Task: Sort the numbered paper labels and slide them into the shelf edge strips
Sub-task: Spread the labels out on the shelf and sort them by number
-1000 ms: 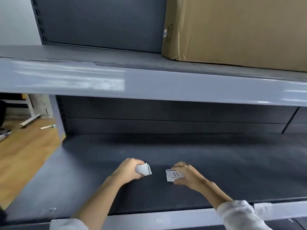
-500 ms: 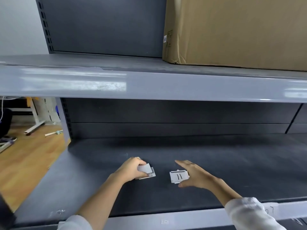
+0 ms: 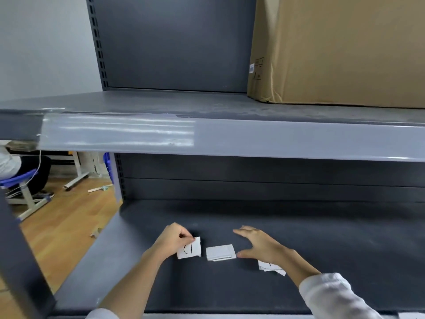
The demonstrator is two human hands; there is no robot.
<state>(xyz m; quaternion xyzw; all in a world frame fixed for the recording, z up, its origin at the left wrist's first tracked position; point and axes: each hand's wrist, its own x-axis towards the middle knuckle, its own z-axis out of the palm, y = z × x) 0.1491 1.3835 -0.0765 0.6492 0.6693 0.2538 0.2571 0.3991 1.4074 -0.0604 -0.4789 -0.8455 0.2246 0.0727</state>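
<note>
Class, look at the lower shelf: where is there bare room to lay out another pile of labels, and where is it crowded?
Bare: the lower shelf right of the right hand, and behind both hands to the back panel. Crowded: near the front, the left hand pinching a label, the middle stack and the pile under the right wrist.
</note>
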